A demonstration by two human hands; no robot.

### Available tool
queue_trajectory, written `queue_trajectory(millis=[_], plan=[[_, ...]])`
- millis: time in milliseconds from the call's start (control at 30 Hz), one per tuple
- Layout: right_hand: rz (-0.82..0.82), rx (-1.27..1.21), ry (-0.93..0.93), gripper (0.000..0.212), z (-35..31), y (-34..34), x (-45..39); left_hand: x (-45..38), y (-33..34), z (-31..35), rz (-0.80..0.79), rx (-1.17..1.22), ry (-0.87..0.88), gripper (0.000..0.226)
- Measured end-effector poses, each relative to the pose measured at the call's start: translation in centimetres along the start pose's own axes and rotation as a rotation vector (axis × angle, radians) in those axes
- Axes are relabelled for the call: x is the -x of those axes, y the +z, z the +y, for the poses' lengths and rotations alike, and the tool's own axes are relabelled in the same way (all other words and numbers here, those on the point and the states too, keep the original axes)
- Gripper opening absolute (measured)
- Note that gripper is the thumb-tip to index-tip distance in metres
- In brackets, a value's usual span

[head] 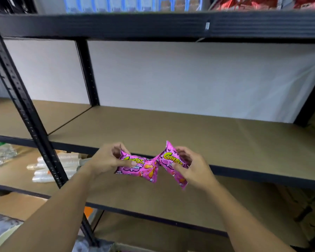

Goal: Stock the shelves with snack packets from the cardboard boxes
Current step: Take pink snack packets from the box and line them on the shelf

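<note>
Black steel shelving [44, 148] with bare brown board decks fills the view; the wide middle board shelf [198, 135] lies right behind the hands. On the lower deck to the left lie stacks of clear plastic cups [62, 167], and the top shelf carries blue-and-white boxes [116, 4] and red snack bags [253, 2].

Both hands hold glossy pink snack packets just in front of the middle shelf's front edge, not yet over the board. The left hand [105, 160] grips the left pink packet [138, 167] with thumb over its face, fingers curled round the top. The right hand [191, 166] pinches the right pink packet [169, 160] the same way. The two packets meet at one corner; whether they are joined there I cannot tell.

Risks, as I judge them: slick film could slip from such light grips, and a packet would fall to the lower deck. If they are joined, tugging could tear a seal.
</note>
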State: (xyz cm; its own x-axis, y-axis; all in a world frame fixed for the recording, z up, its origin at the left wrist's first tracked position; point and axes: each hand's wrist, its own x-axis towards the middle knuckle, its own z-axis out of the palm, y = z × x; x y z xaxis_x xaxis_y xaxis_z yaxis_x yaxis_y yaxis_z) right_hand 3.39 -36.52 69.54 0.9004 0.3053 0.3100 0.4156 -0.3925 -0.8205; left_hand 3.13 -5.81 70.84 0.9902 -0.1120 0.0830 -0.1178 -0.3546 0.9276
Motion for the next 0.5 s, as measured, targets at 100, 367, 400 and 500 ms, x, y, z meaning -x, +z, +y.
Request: queue_trajectory(millis=[100,367,400,500], plan=[[-0.040,0.119,-0.077,0.043,-1.0,-1.9,-2.4,-0.8,-0.5,2.0,0.055,-0.024,0.044,0.041],[-0.048,0.371,-0.211,0.050,-3.3,-1.3,-11.1,-4.3,-5.3,2.1,0.137,-0.032,0.121,0.026],[-0.051,0.376,-0.210,0.051,-3.5,-0.6,-12.2,-5.1,-6.3,1.6,0.153,-0.046,0.135,0.025],[-0.064,0.336,-0.182,0.051,-3.7,2.1,-15.4,-7.8,-9.5,-0.4,0.166,-0.057,0.117,0.023]])
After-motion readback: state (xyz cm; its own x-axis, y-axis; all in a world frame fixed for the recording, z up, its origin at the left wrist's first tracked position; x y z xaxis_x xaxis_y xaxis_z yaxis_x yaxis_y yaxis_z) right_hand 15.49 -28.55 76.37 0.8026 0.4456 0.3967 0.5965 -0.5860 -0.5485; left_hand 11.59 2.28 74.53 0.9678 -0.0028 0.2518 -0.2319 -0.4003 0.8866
